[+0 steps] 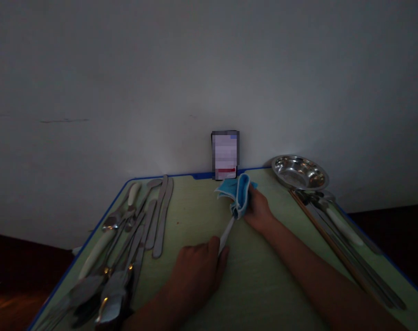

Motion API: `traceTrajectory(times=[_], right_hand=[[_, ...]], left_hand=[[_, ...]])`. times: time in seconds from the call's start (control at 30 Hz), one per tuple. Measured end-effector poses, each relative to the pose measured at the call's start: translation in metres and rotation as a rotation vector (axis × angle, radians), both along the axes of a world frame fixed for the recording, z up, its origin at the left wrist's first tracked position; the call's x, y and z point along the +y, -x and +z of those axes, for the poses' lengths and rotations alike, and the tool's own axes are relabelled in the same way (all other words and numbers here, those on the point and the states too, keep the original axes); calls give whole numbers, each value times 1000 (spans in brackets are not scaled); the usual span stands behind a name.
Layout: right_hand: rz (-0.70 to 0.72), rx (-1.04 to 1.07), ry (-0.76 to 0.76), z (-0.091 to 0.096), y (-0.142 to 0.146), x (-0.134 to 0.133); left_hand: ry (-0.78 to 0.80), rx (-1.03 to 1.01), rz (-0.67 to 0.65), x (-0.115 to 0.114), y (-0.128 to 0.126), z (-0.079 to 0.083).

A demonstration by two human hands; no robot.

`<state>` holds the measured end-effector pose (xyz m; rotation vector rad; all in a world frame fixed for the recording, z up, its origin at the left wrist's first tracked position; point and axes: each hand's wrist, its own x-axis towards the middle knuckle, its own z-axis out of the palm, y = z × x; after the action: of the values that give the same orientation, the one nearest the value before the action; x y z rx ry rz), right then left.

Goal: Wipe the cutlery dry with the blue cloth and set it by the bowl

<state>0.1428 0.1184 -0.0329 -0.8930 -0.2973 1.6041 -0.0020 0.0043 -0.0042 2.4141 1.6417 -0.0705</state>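
My left hand (200, 265) is closed on the near end of a slim metal utensil (226, 233), its thumb and forefinger pinching it. The utensil slants up and away to the right, and its far end is hidden in a blue cloth with white edging (242, 195). That cloth is gripped in my right hand (259, 209), which is wrapped round it from the right side. Because the far end is covered, I cannot make out which kind of utensil it is. Both hands are over the middle of the pale green table (191, 207).
Several knives (163, 216), spoons (111, 221) and other cutlery lie along the left side. A steel bowl (300, 172) stands at the back right, with chopsticks (328, 239) and white-handled cutlery (343, 225) nearer me. A phone (225, 155) leans against the wall (143, 92).
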Motion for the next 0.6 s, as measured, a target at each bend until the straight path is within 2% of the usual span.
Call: traceTrajectory(times=[0.1,0.2,0.4,0.6], right_hand=[[164,107,4,7,-1,-3],[278,128,-44,11,-3,-6],[355,90,-178,6,-5,-10],[671,-37,-327,5,0,-23]], left_hand=[[-18,17,5,3,3,-1],[-19,9,-1,6,5,-1],[-18,-44,-19,3,7,-1],[-40,-94,-48,7,16,-1]])
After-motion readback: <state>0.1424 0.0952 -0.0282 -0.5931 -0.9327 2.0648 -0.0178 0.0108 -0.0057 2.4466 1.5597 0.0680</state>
